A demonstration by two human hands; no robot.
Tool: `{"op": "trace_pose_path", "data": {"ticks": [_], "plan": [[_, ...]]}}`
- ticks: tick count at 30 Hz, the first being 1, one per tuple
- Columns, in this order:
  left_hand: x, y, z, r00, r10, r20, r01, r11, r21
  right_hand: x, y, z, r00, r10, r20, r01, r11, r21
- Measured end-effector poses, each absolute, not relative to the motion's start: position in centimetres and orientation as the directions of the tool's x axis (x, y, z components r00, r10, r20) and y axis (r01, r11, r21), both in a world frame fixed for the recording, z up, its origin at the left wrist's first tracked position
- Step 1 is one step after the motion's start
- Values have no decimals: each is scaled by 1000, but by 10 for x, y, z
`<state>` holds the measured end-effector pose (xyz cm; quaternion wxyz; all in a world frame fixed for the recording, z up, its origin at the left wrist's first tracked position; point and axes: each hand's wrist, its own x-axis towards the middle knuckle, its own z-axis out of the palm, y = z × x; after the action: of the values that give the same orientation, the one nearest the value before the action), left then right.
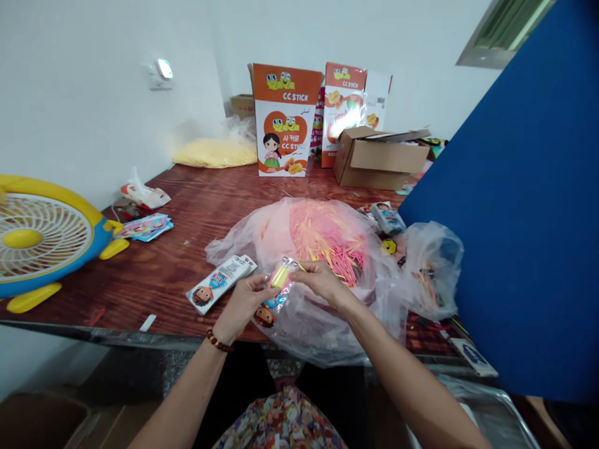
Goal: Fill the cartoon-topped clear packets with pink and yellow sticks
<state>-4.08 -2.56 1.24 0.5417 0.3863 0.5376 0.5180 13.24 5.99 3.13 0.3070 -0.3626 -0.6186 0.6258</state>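
My left hand (248, 302) pinches the left side of a small clear printed packet (281, 280) with yellow pieces showing inside. At the packet's upper right, the fingers of my right hand (321, 280) are closed on its edge; whether they also hold a stick is too small to tell. Behind my hands a large clear plastic bag (234, 237) lies spread, full of thin pink and yellow sticks (327, 243). To the left of my left hand lies a stack of flat printed packets (221, 284) with a cartoon face.
A yellow and blue fan (47, 234) stands at the left, near a tissue pack (146, 192). Orange printed boxes (286, 121) and an open cardboard box (381, 161) stand behind. A blue panel (524, 218) bounds the right side, by a smaller plastic bag (433, 268).
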Motion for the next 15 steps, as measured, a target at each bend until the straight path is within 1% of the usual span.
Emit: {"op": "trace_pose_path", "data": {"ticks": [2,4,5,7,10,12,13,15], "plan": [[-57,-31,4,-207,961,-184,-91,168,981,121,63,17,-575,811,-110,181,-4,-983],[-76,-38,-4,-311,937,-160,10,172,985,106,65,8,-579,801,-156,344,66,-937],[-85,-42,-9,-355,926,-131,80,169,982,99,65,5,-572,801,-175,432,113,-895],[-97,-48,-17,-413,910,-35,278,163,947,85,65,5,-556,808,-197,592,218,-776],[-102,-52,-27,-390,907,160,603,120,789,71,64,11,-544,794,-272,768,339,-544],[-100,-51,-31,-334,909,250,723,77,687,70,60,16,-544,788,-288,808,399,-434],[-99,-49,-31,-314,907,280,762,64,645,73,59,19,-545,799,-256,810,422,-408],[-100,-43,-26,-300,901,312,840,94,535,86,57,25,-536,833,-137,797,446,-406]]}}
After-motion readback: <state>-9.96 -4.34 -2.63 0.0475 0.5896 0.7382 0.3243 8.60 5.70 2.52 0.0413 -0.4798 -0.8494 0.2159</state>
